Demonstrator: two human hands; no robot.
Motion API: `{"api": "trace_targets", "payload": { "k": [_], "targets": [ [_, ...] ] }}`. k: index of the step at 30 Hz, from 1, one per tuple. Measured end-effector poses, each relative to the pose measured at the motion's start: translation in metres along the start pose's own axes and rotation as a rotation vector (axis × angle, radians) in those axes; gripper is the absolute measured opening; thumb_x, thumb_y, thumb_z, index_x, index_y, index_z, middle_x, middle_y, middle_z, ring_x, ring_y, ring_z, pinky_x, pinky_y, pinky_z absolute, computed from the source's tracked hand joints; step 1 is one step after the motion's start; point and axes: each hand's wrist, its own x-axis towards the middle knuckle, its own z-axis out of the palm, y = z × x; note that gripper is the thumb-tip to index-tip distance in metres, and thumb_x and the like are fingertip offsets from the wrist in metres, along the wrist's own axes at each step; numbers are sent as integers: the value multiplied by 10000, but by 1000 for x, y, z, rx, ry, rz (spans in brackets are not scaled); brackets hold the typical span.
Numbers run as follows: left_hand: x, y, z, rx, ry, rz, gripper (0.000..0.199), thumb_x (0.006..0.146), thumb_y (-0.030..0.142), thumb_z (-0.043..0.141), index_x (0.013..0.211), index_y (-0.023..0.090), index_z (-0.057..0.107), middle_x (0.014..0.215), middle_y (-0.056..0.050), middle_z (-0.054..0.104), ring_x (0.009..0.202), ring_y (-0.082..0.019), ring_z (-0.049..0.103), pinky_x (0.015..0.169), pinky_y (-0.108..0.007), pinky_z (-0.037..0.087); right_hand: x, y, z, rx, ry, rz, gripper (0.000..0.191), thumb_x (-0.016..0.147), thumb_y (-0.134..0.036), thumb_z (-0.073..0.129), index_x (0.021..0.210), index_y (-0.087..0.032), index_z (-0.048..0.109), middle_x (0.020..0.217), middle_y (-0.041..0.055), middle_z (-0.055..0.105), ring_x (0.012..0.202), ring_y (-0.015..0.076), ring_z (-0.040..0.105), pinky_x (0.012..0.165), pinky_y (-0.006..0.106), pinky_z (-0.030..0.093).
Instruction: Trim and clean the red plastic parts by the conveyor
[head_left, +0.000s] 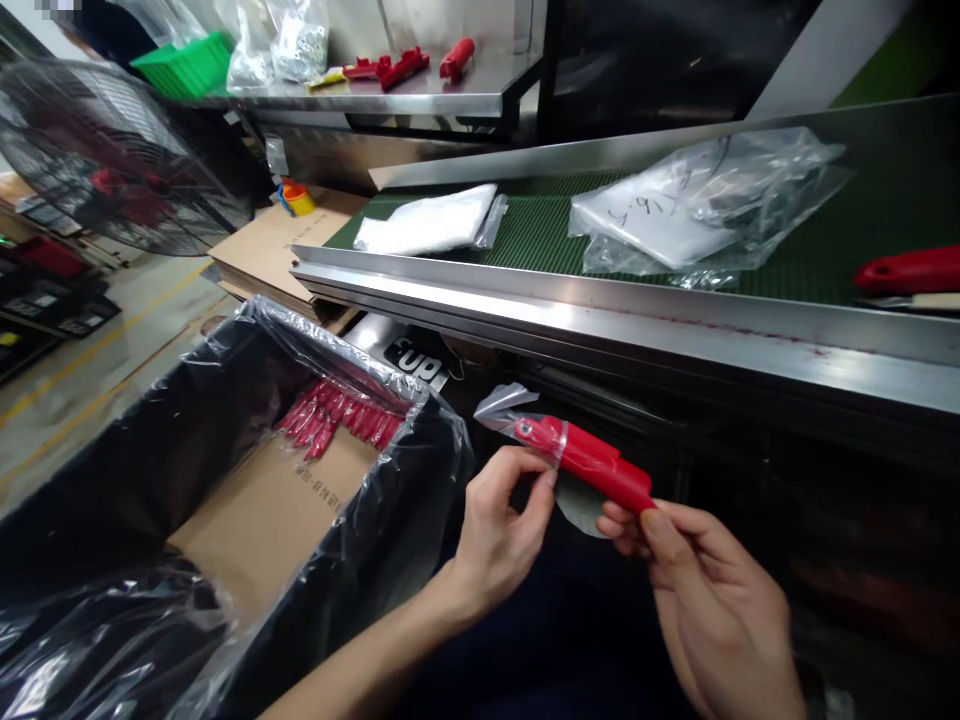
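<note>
Head view: right hand [712,590] pinches the light, stiff red plastic handle [600,465] low, while left hand [499,525] grips its slippery clear film sleeve [517,415] above.

This is a factory packing line. A green conveyor belt [540,230] with steel rails runs from 12 to 3 o'clock, carrying clear plastic bags [697,205]. At 9 o'clock stands a cardboard box [262,520] lined with plastic film, with a row of red tools [337,415] packed inside. A big floor fan [105,160] stands at 10 o'clock on a concrete floor [82,350] with painted yellow lines. A steel tabletop [420,95] at 12 o'clock holds more red parts.
</note>
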Motion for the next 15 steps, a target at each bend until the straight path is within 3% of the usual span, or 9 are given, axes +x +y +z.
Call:
{"api": "trace_targets", "payload": {
  "k": [2, 4, 7, 11, 15],
  "targets": [
    [-1, 2, -2, 6, -17, 43, 65, 912, 122, 550, 921, 166, 598, 895, -33, 617, 824, -132, 589, 767, -263, 479, -1, -1, -3, -159, -8, -111, 216, 872, -372, 678, 997, -195, 686, 897, 50, 736, 796, 156, 710, 731, 184, 574],
    [-2, 5, -5, 19, -26, 86, 86, 898, 101, 562, 936, 167, 603, 910, -33, 614, 844, -132, 586, 778, -266, 475, 0, -3, -7, -373, -34, -320, 149, 904, -298, 641, 1022, -219, 686, 899, 7, 733, 799, 116, 706, 766, 131, 553],
    [0, 9, -12, 45, -33, 132, 108, 894, 84, 563, 956, 164, 602, 927, -38, 603, 873, -131, 581, 806, -269, 472, 5, -4, -11, -523, -91, -561, 163, 913, -197, 614, 1048, -265, 675, 1001, -34, 705, 872, 83, 681, 863, 122, 519],
    [7, 10, -22, 98, -57, 142, 76, 907, 98, 550, 936, 154, 592, 907, -46, 576, 836, -125, 553, 764, -261, 455, 15, -5, -21, -600, -299, -785, 291, 893, -82, 599, 1140, -229, 644, 1128, 26, 641, 1002, 125, 630, 918, 215, 507],
    [9, 13, -27, 167, -117, 158, 88, 933, 123, 499, 926, 142, 584, 920, -70, 572, 828, -132, 552, 744, -258, 467, 27, -7, -35, -836, -537, -1002, 431, 890, -26, 503, 1292, -164, 577, 1246, 111, 576, 1172, 242, 539, 941, 369, 481]
  ]
}}
